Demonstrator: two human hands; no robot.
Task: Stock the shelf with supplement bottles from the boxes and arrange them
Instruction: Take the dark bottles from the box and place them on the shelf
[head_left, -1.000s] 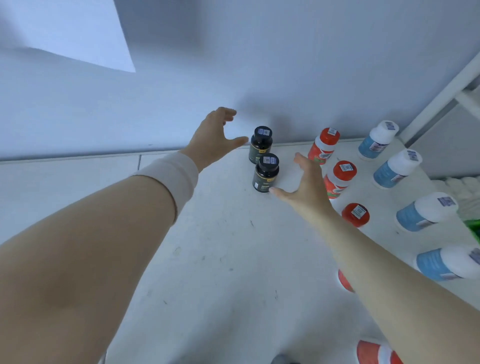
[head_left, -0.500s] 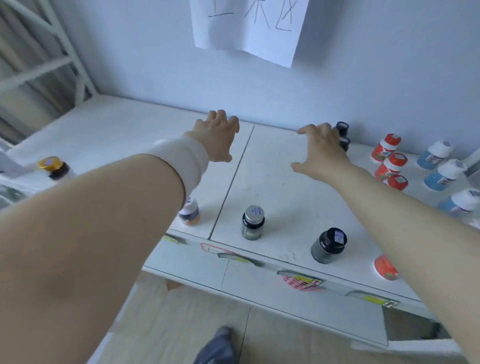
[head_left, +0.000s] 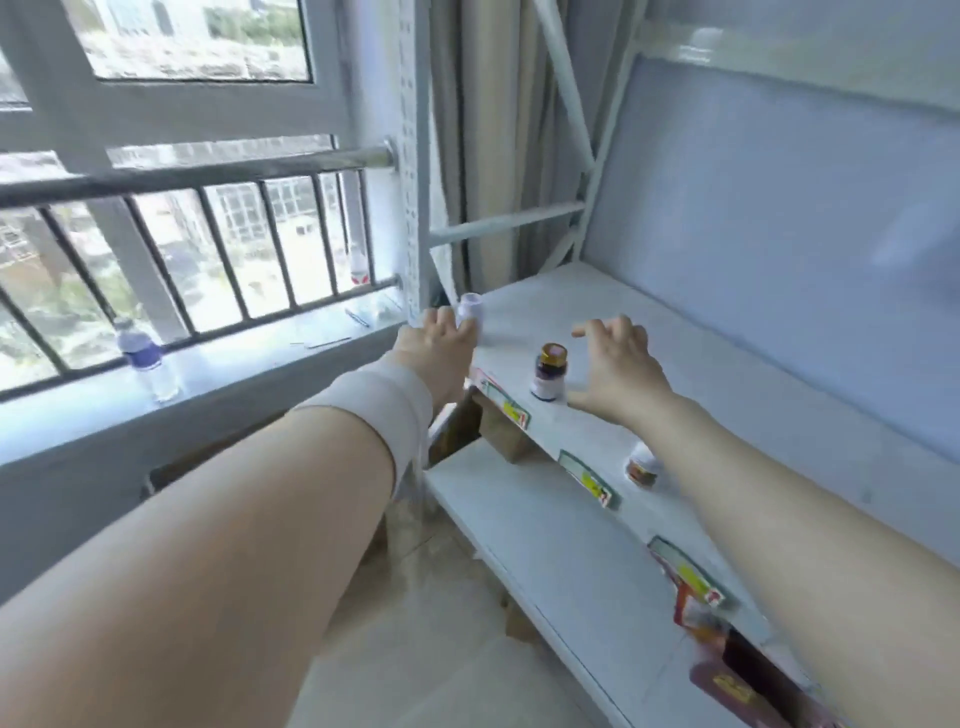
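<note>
the white shelf (head_left: 753, 395) runs along the wall, with bottles standing near its front edge. the left hand (head_left: 436, 347) reaches the far corner, fingers against a blurred white bottle (head_left: 470, 310); whether they grip it i cannot tell. the right hand (head_left: 618, 370) hovers, fingers spread and loosely curved, holding nothing, just beside a gold-capped dark bottle (head_left: 549, 373). a smaller bottle (head_left: 642, 465) stands partly behind the right forearm.

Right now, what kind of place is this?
Probably a stockroom or small shop corner: a white metal shelf with label tags along its front edge, a few supplement bottles on it, and a barred window beside it.
</note>
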